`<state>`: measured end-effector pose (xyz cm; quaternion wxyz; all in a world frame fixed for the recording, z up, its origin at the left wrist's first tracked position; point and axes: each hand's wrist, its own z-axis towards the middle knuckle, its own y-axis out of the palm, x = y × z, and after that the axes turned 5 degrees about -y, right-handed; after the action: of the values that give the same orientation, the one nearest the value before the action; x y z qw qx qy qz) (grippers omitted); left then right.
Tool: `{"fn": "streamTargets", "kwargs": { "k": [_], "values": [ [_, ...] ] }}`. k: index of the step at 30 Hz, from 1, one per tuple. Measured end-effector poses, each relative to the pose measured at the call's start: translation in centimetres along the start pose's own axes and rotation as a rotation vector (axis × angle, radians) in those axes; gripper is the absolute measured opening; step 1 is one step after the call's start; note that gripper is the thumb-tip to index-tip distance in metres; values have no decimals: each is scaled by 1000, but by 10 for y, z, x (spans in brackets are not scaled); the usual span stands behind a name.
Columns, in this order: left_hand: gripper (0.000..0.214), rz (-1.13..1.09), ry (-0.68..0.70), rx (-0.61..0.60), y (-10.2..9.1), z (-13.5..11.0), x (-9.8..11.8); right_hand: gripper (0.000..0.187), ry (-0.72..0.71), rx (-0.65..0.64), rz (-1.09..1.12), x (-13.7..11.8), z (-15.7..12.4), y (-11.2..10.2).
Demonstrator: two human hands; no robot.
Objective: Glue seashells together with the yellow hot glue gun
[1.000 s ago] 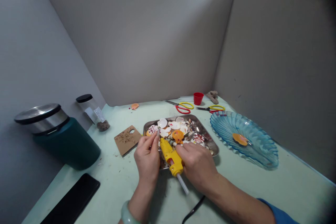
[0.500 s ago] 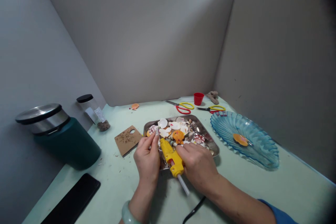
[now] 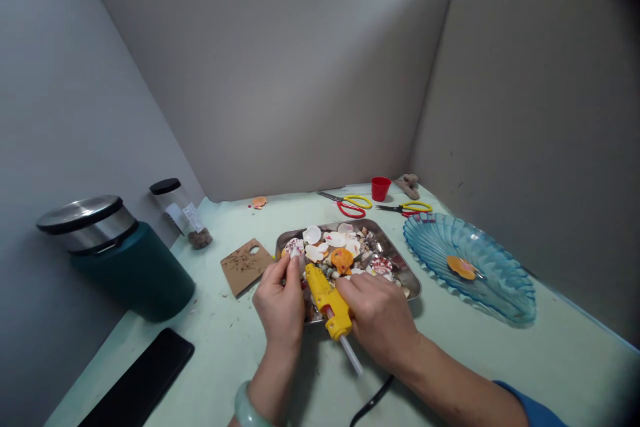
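Note:
Over the metal tray (image 3: 410, 280) of shells, my right hand (image 3: 377, 313) is wrapped round a yellow glue gun (image 3: 324, 295). A clear glue stick (image 3: 351, 355) sticks out of its back end, and its tip points away from me, just right of my left fingertips. My left hand (image 3: 281, 307) is closed in a pinch above the tray's left side, on a small whitish piece (image 3: 296, 255) that looks like a shell. White, spotted and orange shells (image 3: 342, 259) fill the tray.
A blue glass dish (image 3: 505, 280) with an orange shell stands right. Behind are scissors (image 3: 353, 203), pliers-like snips (image 3: 407, 208) and a red cup (image 3: 381, 189). Left are a brown card (image 3: 243, 270), a jar (image 3: 183, 213), a teal flask (image 3: 135, 273) and a black phone (image 3: 145, 373). A black cord (image 3: 373, 400) runs in front.
My left fingers have turned slightly, and the whitish piece shows more broadly at their tips. The glue gun stays in my right hand, nearly in place. The whole view has shifted slightly.

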<state>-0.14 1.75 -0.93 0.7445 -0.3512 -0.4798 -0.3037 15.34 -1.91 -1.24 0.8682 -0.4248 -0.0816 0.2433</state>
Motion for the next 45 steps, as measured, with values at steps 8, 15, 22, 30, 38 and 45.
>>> {"fn": "streamTargets", "kwargs": {
  "k": [8, 15, 22, 30, 38, 45],
  "values": [
    [50, -127, -274, -65, 0, -1, 5, 11, -7, -1, -6, 0, -1, 2],
    [51, -153, -290, -64, -1, -1, 3, 9, -14, 5, 4, 1, 0, 3],
    [47, -196, -308, -37, 0, 2, 3, 10, -33, -2, 26, 3, -2, 3],
    [47, -241, -341, -23, 2, 3, 2, 10, -16, -12, 19, 2, -2, 3],
    [47, -255, -344, -8, 1, 1, 3, 11, -28, 19, 48, 3, -4, 4],
    [45, -234, -319, -28, 1, 1, 2, 13, -21, 31, 57, 2, -2, 4]
  ]
}}
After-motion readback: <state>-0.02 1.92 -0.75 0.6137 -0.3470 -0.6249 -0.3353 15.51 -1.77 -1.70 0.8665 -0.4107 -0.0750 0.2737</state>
